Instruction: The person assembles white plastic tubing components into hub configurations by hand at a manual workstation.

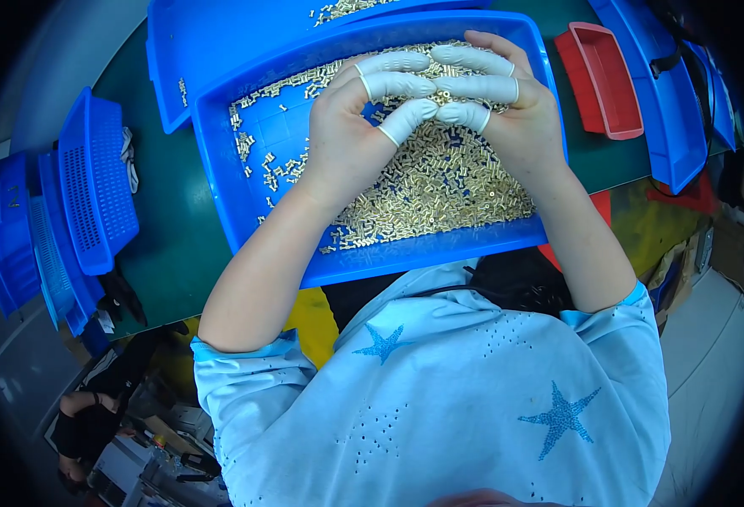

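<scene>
My left hand [351,127] and my right hand [520,118] meet above a blue tray [423,264], white finger cots on the thumb and two fingers of each. The fingertips pinch together around a small brass fitting [443,97], which has a round end with a hole; the fingers partly cover it. Beneath them, a heap of small brass fittings [440,190] fills the middle and right of the tray. A thinner scatter [275,173] lies toward its left side.
Another blue tray [220,42] with some brass pieces sits behind. On the green table [173,245], a red bin [604,80] stands to the right, beside more blue trays [655,93]. Perforated blue baskets [97,182] lean at the left edge. A person [93,414] is at lower left.
</scene>
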### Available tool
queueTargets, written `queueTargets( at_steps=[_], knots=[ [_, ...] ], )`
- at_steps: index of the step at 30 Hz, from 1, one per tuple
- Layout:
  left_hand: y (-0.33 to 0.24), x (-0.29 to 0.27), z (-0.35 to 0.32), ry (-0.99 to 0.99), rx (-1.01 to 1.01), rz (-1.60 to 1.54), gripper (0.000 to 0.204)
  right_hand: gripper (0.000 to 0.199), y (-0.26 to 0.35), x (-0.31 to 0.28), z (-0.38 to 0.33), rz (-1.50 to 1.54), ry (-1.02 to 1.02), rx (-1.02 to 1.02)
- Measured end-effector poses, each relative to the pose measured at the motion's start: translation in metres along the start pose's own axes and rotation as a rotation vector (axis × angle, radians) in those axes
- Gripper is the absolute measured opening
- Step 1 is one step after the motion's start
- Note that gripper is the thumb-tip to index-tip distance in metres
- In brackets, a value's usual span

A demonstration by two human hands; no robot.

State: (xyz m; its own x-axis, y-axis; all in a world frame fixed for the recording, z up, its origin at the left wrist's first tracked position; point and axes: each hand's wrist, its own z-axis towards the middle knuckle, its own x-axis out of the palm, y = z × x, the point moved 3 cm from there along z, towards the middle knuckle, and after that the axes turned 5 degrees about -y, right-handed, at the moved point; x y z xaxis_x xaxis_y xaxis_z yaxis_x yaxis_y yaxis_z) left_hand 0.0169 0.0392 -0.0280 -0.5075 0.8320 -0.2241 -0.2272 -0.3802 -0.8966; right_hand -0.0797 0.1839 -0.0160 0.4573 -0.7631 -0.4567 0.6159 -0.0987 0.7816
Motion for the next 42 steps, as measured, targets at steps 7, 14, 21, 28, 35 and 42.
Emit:
queueTargets(
  at_steps=[7,14,21,28,35,42],
  knots=[
    [0.002,0.003,-0.001,0.012,-0.12,-0.08,0.014,0.026,0.0,-0.002,-0.002,-0.017,0.045,0.011],
    [0.0,0.001,-0.001,0.023,-0.144,-0.086,0.015,0.026,0.001,0.001,-0.003,0.069,0.044,0.122],
    [-0.012,-0.002,0.003,0.033,-0.022,0.121,0.016,0.029,0.002,0.002,-0.005,0.173,-0.007,0.26],
    [-0.027,-0.003,0.008,0.059,-0.001,0.158,0.016,0.026,0.011,-0.003,-0.004,0.254,0.022,0.304],
    [-0.037,-0.009,0.013,0.015,0.06,0.129,0.017,0.024,0.03,-0.012,0.008,0.266,0.043,0.266],
    [-0.037,-0.015,0.025,-0.053,0.103,0.131,0.015,0.024,0.03,-0.009,0.028,0.165,0.034,0.145]
  ],
)
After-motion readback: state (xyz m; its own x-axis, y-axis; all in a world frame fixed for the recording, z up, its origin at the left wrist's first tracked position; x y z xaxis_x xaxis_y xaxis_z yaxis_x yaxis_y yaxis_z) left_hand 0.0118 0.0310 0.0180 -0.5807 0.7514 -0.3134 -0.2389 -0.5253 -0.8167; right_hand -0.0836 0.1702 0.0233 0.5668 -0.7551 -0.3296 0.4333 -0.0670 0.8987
